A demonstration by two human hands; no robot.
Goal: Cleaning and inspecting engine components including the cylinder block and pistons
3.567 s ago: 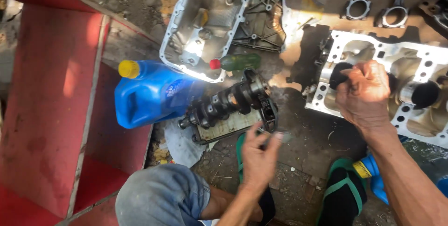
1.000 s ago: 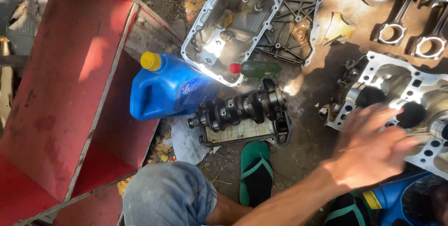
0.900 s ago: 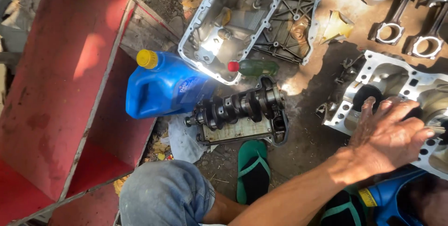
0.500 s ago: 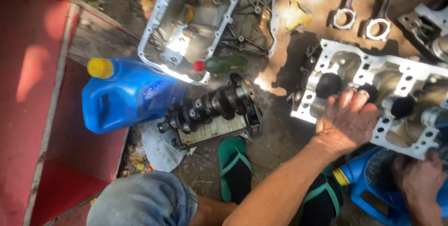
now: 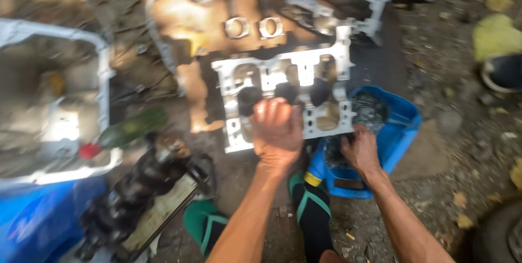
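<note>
On the dirt ground, both hands are now working at the engine block (image 5: 283, 86).

Beside it, the blue tub (image 5: 399, 132) is coming into view (dark liquid inside); the left hand (image 5: 277, 132), fingers curled together, is pressing on the block's near edge, while the right hand (image 5: 360, 151), newly arrived, is dipping bunched fingers at the tub's rim.

Motion blur smears the whole view. The blue jug (image 5: 38, 219) is cut off at the lower-left corner; the right hand (image 5: 360, 151) hides part of the blue tub (image 5: 399, 127).
</note>
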